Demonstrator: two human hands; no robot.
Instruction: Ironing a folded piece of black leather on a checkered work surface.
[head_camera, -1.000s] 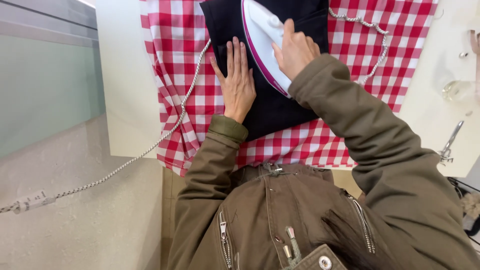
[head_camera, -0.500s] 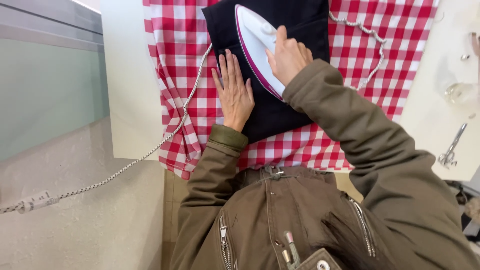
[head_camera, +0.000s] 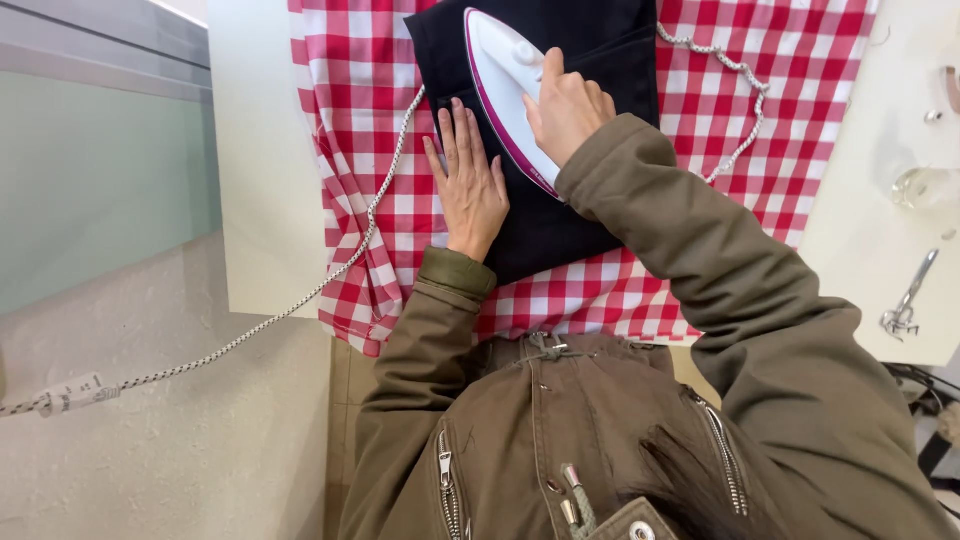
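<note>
Red-and-white checked cloth (head_camera: 820, 90) covers most of a pale table (head_camera: 265, 170), seen from above by a camera on the person's head. On the cloth lies a dark navy, nearly black garment (head_camera: 560, 225), spread flat and running away from the person toward the top of the view. An olive-green jacket sleeve (head_camera: 720, 270) crosses it from the lower right. A white steam iron with a magenta edge (head_camera: 500, 75) rests on the garment, its long axis slanting from upper left to lower right. The right hand (head_camera: 568, 105) has its fingers curled closed around the iron's handle. The left hand (head_camera: 470, 180) lies just beside the iron on its left, palm down, fingers straight and slightly spread, holding nothing, pressing the garment flat. A braided grey-white power cord (head_camera: 300, 300) trails off the table to the lower left. Small metal scissors (head_camera: 905, 305) lie well apart at the right.
</note>
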